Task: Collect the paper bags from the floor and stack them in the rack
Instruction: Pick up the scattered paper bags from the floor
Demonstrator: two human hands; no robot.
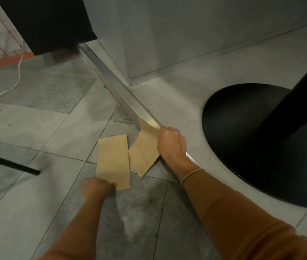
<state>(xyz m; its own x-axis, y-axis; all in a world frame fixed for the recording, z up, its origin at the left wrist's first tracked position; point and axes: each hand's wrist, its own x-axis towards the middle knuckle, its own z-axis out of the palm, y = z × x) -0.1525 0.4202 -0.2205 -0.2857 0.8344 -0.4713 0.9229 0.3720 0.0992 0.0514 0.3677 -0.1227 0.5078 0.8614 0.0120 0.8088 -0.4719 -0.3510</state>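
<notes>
Your left hand [98,186] is down at the near end of a flat brown paper bag [113,161]. Your thumb lies on top of the bag's near corner and your fingers curl under the edge, so you are pinching it. The hand looks a bit blurry. This bag lies flat on the grey tile floor [36,128]. Its long side runs away from you, with the short far end pointing up toward the wall [167,34] and leaning a little to the right.

Your right hand [171,142] grips a second paper bag [145,151]. Your fingers are curled around its right edge, near the far end. This bag is tilted. Its long side runs from the near left corner, which touches the floor, up to the far right, where it leans on the shiny metal strip [111,81] that crosses the floor. The far end bends up a little by your knuckles.

The two bags sit just beside each other, and their inner edges almost touch in the middle.

You have a thin band [191,175] on your right wrist. To your right stands a round black table base [242,128] with a thick black pole [299,91] rising from it. On the left, a thin black bar [8,162] lies low over the floor, and a white cord [15,79] snakes across the tiles farther back.
</notes>
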